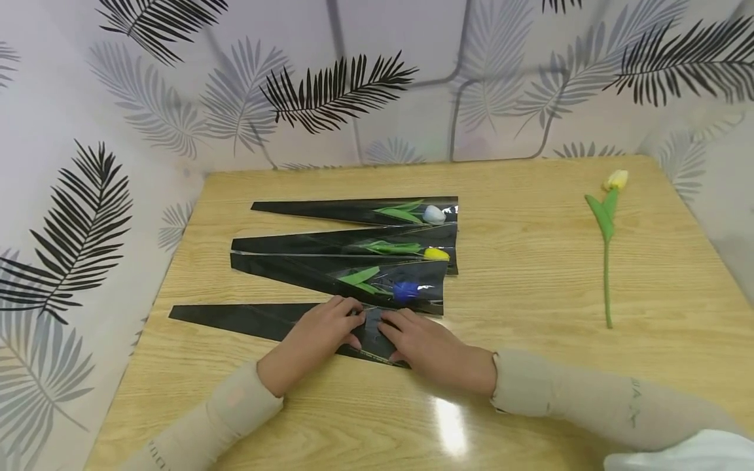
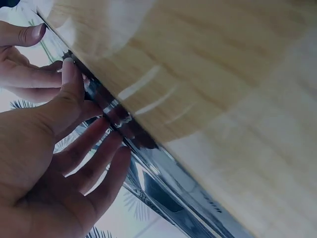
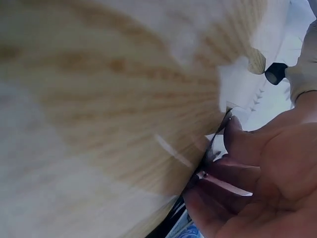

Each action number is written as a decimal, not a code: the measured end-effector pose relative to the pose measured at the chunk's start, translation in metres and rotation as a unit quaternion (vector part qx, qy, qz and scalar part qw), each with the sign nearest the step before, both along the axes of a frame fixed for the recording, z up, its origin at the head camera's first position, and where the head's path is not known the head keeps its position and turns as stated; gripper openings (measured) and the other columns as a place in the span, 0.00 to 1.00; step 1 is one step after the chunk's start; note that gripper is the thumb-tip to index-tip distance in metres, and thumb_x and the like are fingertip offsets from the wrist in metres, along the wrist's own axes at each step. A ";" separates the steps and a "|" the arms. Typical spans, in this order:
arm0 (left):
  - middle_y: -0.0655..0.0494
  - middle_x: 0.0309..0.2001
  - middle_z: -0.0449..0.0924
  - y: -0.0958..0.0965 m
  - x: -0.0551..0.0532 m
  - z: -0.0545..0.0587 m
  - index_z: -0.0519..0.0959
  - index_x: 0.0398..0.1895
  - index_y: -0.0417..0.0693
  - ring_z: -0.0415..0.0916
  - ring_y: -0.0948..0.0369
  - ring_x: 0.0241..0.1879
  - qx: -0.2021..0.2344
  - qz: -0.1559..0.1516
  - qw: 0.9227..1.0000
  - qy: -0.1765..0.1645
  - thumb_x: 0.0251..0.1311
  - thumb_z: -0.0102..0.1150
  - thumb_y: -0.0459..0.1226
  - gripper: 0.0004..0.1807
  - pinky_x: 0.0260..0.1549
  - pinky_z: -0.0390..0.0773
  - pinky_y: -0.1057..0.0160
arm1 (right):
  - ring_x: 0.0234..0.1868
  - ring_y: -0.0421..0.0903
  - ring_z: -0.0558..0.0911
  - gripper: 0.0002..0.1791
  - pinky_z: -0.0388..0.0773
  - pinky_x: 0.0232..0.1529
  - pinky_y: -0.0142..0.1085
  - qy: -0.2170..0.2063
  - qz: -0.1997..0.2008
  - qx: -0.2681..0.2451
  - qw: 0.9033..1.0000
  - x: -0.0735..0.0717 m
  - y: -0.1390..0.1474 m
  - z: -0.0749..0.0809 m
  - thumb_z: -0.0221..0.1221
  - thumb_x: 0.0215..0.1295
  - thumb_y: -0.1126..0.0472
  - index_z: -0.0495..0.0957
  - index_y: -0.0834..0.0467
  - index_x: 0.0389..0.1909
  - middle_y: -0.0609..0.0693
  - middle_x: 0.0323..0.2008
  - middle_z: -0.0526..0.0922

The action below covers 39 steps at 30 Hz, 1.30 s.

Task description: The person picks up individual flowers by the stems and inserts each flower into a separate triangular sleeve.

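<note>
A long black tapered flower sleeve [image 1: 235,318] with a clear front lies across the table, its narrow end to the left. My left hand [image 1: 321,330] grips it near the wide end, thumb toward me and fingers bent over it. Facing it, my right hand [image 1: 432,343] pinches the wide end between thumb and fingers. In the left wrist view, the shiny sleeve [image 2: 163,191] runs beneath the left fingertips [image 2: 124,153]. The right wrist view has the right thumb [image 3: 235,136] at the sleeve's dark edge. Part of the wide end is hidden under both hands.
Beyond the hands lie three similar sleeves with tulips inside: a blue tulip [image 1: 405,290], a yellow tulip [image 1: 436,253] and a white tulip [image 1: 434,214]. A loose pale yellow tulip [image 1: 607,235] lies at the right of the wooden table [image 1: 530,261]. Leaf-patterned cloth [image 1: 377,98] stands behind.
</note>
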<state>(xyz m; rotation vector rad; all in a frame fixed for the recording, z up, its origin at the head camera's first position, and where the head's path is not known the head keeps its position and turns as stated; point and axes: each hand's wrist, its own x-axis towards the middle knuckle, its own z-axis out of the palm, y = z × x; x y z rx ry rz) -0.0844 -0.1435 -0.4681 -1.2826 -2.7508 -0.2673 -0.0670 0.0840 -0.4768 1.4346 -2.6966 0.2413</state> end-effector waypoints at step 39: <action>0.57 0.44 0.80 0.039 -0.016 0.106 0.80 0.46 0.45 0.77 0.63 0.43 0.407 -0.021 0.908 -0.100 0.56 0.62 0.34 0.13 0.37 0.79 0.64 | 0.34 0.51 0.80 0.07 0.80 0.37 0.37 -0.179 -0.045 -0.618 0.764 -0.016 0.060 0.122 0.52 0.62 0.77 0.71 0.73 0.42 0.60 0.36 0.76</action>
